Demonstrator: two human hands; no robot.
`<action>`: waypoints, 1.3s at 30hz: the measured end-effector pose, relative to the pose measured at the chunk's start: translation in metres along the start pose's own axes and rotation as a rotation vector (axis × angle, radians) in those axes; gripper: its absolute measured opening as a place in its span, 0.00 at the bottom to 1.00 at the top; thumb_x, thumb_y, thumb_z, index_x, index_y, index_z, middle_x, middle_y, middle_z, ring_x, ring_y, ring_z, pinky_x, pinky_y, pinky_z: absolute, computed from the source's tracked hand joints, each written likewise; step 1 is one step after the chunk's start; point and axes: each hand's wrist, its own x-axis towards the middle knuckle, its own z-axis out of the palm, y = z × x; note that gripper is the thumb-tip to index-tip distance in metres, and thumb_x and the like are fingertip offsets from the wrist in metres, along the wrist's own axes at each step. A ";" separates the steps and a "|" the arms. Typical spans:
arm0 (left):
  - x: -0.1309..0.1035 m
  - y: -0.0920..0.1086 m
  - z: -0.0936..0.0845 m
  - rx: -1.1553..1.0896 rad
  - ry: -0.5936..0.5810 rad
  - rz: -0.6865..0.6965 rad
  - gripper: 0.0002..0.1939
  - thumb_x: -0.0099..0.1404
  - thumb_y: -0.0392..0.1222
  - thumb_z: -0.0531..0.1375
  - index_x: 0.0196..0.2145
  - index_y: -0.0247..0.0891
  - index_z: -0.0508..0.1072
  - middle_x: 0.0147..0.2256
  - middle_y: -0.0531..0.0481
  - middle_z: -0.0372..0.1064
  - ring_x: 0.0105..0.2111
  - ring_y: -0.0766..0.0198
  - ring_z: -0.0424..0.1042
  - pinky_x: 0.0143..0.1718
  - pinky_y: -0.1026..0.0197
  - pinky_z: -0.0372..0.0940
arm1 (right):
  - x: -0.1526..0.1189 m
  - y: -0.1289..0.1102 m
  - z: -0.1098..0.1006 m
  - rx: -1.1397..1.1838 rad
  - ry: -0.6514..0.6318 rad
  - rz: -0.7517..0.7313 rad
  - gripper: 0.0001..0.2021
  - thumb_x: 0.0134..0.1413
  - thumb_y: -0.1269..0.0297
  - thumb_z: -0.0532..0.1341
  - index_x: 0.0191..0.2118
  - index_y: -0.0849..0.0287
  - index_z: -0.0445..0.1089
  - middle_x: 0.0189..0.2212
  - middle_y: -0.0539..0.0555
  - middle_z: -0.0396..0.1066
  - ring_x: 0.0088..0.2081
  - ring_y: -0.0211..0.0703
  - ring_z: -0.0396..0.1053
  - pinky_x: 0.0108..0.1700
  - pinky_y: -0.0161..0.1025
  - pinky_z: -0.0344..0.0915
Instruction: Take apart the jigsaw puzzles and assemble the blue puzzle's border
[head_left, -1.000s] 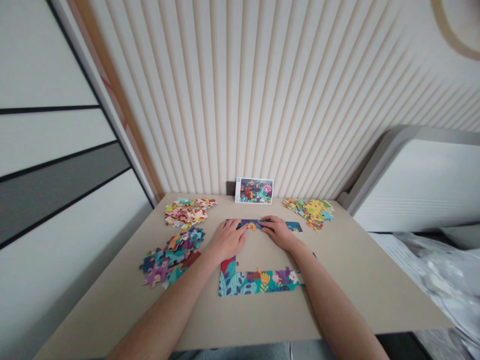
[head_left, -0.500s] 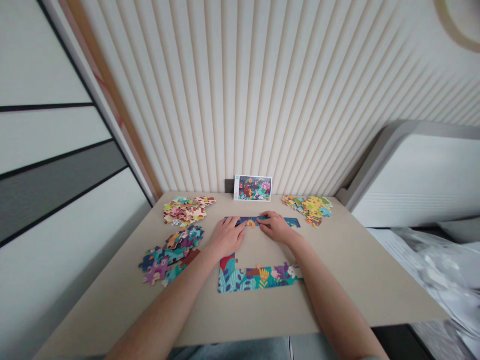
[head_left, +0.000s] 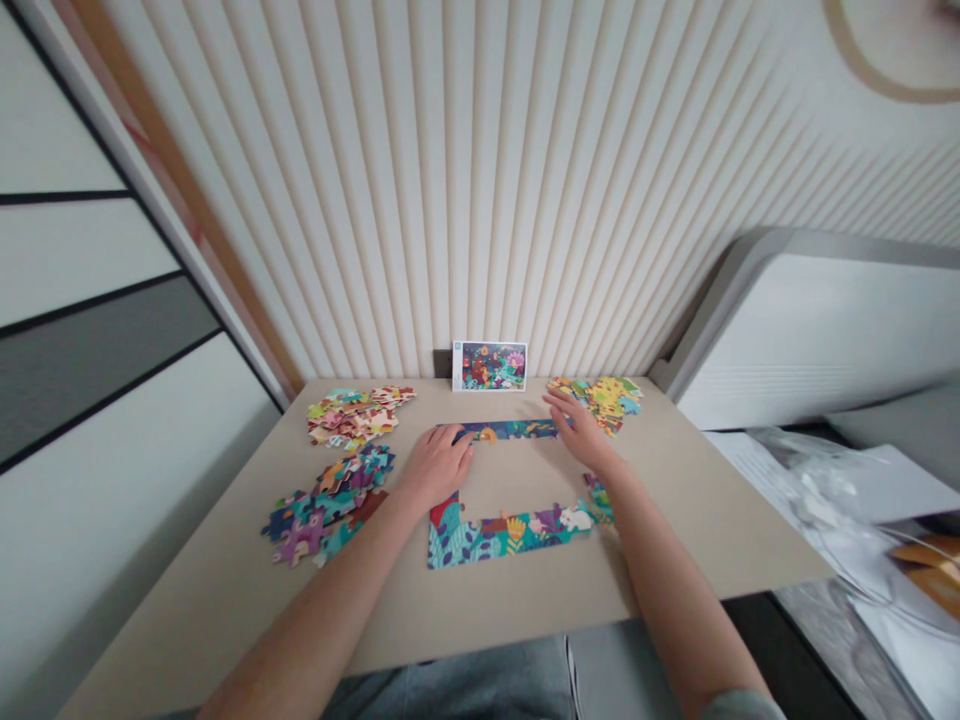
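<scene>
A dark blue strip of joined puzzle pieces (head_left: 517, 429) runs across the far part of the table. My left hand (head_left: 437, 465) lies palm down at its left end, fingers stretched out and touching the strip. Over the strip's right end hovers my right hand (head_left: 583, 432), its fingers apart and nothing seen in them. Nearer to me is an L-shaped puzzle section (head_left: 487, 537) with leaves, flowers and a white animal. Some green and purple pieces (head_left: 598, 497) at its right are partly hidden by my right forearm.
A picture card (head_left: 491, 367) of the puzzle stands against the ribbed wall. Loose pieces lie in a pink-and-cream pile (head_left: 352, 417), a blue-and-purple pile (head_left: 330, 505) and a yellow pile (head_left: 611, 397). Papers and clear plastic (head_left: 817, 490) lie beyond the table's right edge.
My right hand has come off the middle of the blue strip and moved right, its fingers spreading. The left hand stays at the strip's left end. The whole view has shifted slightly.
</scene>
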 end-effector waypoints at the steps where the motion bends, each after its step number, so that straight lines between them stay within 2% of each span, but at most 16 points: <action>1: -0.002 0.000 -0.003 0.002 0.004 0.001 0.19 0.75 0.43 0.48 0.56 0.41 0.72 0.54 0.40 0.67 0.54 0.53 0.65 0.59 0.47 0.59 | -0.005 0.006 -0.013 0.003 0.012 0.038 0.22 0.71 0.54 0.49 0.59 0.57 0.71 0.58 0.61 0.70 0.60 0.53 0.67 0.63 0.55 0.60; 3: -0.007 0.000 -0.010 0.010 0.002 0.009 0.19 0.74 0.43 0.49 0.56 0.40 0.72 0.53 0.40 0.67 0.54 0.53 0.66 0.58 0.48 0.60 | -0.023 0.016 -0.036 -0.033 -0.037 0.092 0.22 0.70 0.54 0.50 0.56 0.58 0.73 0.52 0.60 0.75 0.54 0.54 0.72 0.60 0.55 0.64; 7: -0.014 0.014 -0.034 0.029 -0.045 0.051 0.15 0.72 0.40 0.52 0.51 0.40 0.73 0.51 0.41 0.68 0.52 0.52 0.67 0.57 0.48 0.61 | -0.089 0.022 -0.066 -0.079 -0.146 0.151 0.20 0.68 0.54 0.52 0.55 0.56 0.75 0.52 0.59 0.75 0.54 0.54 0.72 0.60 0.55 0.66; 10: -0.026 0.042 -0.053 0.008 -0.107 0.127 0.11 0.72 0.40 0.54 0.47 0.40 0.74 0.47 0.42 0.69 0.49 0.53 0.68 0.54 0.48 0.63 | -0.138 0.013 -0.068 -0.049 -0.221 0.149 0.20 0.68 0.54 0.53 0.59 0.52 0.71 0.59 0.57 0.70 0.60 0.53 0.67 0.62 0.56 0.64; 13: -0.053 0.074 -0.064 -0.059 -0.141 0.217 0.10 0.72 0.40 0.54 0.47 0.42 0.74 0.44 0.44 0.71 0.48 0.53 0.69 0.54 0.47 0.63 | -0.167 0.003 -0.060 -0.154 -0.194 0.130 0.21 0.67 0.53 0.55 0.61 0.49 0.69 0.65 0.56 0.63 0.66 0.55 0.59 0.66 0.60 0.56; 16: -0.090 0.092 -0.063 -0.112 -0.076 0.183 0.15 0.71 0.38 0.55 0.54 0.44 0.71 0.48 0.44 0.70 0.50 0.54 0.69 0.56 0.46 0.64 | -0.175 -0.001 -0.052 -0.251 -0.170 0.133 0.22 0.66 0.53 0.55 0.62 0.47 0.68 0.65 0.56 0.62 0.67 0.56 0.58 0.67 0.63 0.54; 19: -0.121 0.092 -0.058 -0.104 -0.040 0.092 0.16 0.70 0.38 0.56 0.54 0.44 0.71 0.52 0.43 0.69 0.55 0.51 0.68 0.58 0.45 0.64 | -0.176 0.002 -0.049 -0.279 -0.162 0.129 0.21 0.66 0.52 0.55 0.61 0.47 0.69 0.64 0.56 0.63 0.65 0.56 0.60 0.66 0.62 0.56; 21: -0.132 0.087 -0.056 -0.129 -0.026 0.041 0.18 0.70 0.38 0.56 0.56 0.44 0.70 0.53 0.43 0.69 0.56 0.52 0.67 0.58 0.45 0.66 | -0.176 0.003 -0.047 -0.287 -0.147 0.123 0.21 0.65 0.51 0.55 0.60 0.48 0.71 0.64 0.56 0.64 0.65 0.56 0.60 0.66 0.62 0.56; 28: -0.140 0.085 -0.053 -0.177 0.043 -0.035 0.19 0.70 0.36 0.54 0.57 0.45 0.70 0.55 0.44 0.68 0.57 0.54 0.68 0.59 0.47 0.67 | -0.180 -0.002 -0.041 -0.265 -0.094 0.122 0.21 0.65 0.49 0.55 0.56 0.49 0.74 0.60 0.58 0.68 0.60 0.57 0.66 0.62 0.58 0.62; 31: -0.144 0.086 -0.050 -0.143 0.072 -0.086 0.18 0.70 0.38 0.55 0.56 0.45 0.71 0.56 0.43 0.67 0.58 0.51 0.67 0.59 0.45 0.67 | -0.184 -0.003 -0.042 -0.263 0.025 0.210 0.21 0.66 0.52 0.52 0.55 0.54 0.73 0.56 0.60 0.70 0.54 0.53 0.71 0.58 0.53 0.66; 35: -0.148 0.087 -0.051 -0.159 0.099 -0.094 0.15 0.71 0.37 0.53 0.51 0.44 0.74 0.49 0.43 0.71 0.52 0.53 0.70 0.54 0.46 0.70 | -0.190 0.001 -0.046 -0.290 0.167 0.333 0.20 0.66 0.57 0.49 0.50 0.59 0.75 0.47 0.62 0.74 0.47 0.53 0.73 0.53 0.51 0.68; 39: -0.147 0.088 -0.056 -0.199 0.102 -0.059 0.14 0.71 0.35 0.52 0.46 0.44 0.75 0.44 0.44 0.72 0.48 0.54 0.71 0.51 0.48 0.71 | -0.189 0.002 -0.046 -0.334 0.132 0.267 0.18 0.64 0.60 0.51 0.46 0.57 0.77 0.43 0.61 0.76 0.44 0.54 0.72 0.52 0.53 0.68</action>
